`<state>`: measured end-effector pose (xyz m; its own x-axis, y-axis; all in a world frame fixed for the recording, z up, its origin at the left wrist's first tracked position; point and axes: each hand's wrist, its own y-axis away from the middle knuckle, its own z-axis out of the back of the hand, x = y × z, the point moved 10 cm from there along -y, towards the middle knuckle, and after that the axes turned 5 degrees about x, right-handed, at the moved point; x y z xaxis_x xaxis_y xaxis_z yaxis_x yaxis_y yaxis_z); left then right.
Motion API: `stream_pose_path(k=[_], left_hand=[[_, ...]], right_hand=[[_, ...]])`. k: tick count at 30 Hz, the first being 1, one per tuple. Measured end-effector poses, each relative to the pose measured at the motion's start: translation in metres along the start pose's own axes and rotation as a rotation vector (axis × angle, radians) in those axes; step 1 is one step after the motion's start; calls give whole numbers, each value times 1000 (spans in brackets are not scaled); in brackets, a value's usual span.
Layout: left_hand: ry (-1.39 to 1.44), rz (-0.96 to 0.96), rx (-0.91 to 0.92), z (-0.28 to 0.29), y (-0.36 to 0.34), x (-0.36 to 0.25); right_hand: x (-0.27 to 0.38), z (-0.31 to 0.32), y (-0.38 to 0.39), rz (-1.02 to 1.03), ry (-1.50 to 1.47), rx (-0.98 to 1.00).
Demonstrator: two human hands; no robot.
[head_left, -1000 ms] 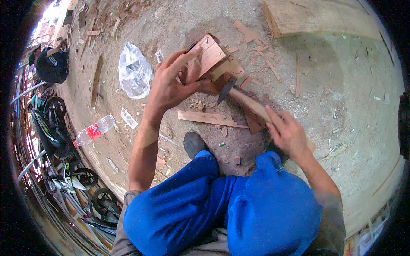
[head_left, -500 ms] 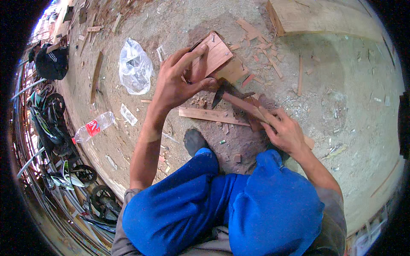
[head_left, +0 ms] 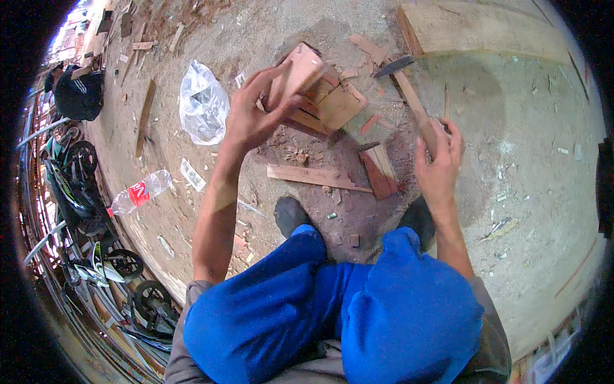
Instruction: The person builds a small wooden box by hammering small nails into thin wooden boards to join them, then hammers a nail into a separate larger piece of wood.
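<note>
The left hand (head_left: 252, 115) is gripping a small wooden piece (head_left: 299, 69), with the thumb and the other fingers pressing on it. The piece is leaning at a slant, out in front of the person's feet. I cannot tell if it is touching the floor (head_left: 531, 192). The right hand (head_left: 440, 160) is closing its fingers around the handle of a hammer (head_left: 412, 96). The hammer's dark head is pointing away from the person, well apart from the left hand.

A wooden strip (head_left: 320, 177) and a wood offcut (head_left: 382, 168) are lying nearer the feet. A clear plastic bag (head_left: 203, 105) is sitting to the left.

It looks like the person is doing hammer work and is now holding the wood steady between hits. The next move seems to be calling for a firm left hold, a flat, still piece, and fingers staying clear of the hammer.
</note>
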<state>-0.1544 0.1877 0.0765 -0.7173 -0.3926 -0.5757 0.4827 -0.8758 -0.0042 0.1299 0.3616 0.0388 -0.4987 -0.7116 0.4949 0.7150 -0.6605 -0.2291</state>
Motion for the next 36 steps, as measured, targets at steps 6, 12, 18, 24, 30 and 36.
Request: stream_pose_path(k=[6,12,18,24,30,36], left_hand=[[661,264,11,-9,28,41],[1105,460,-162,-23,69,65],[1138,439,-140,-37,73,61],[1137,403,-89,-37,73,59],[1121,372,-128,-23,70,42],[1114,293,-116,-16,64,22]], right_hand=[[27,-60,-31,-237,-987,84],[55,-27,-48,-217,-1058,-18],[68,5,-54,-63,-978,-158],[66,16,-57,-75,-994,-164],[64,21,-64,-62,-1011,-81],[62,20,-66,-35,-986,-22]])
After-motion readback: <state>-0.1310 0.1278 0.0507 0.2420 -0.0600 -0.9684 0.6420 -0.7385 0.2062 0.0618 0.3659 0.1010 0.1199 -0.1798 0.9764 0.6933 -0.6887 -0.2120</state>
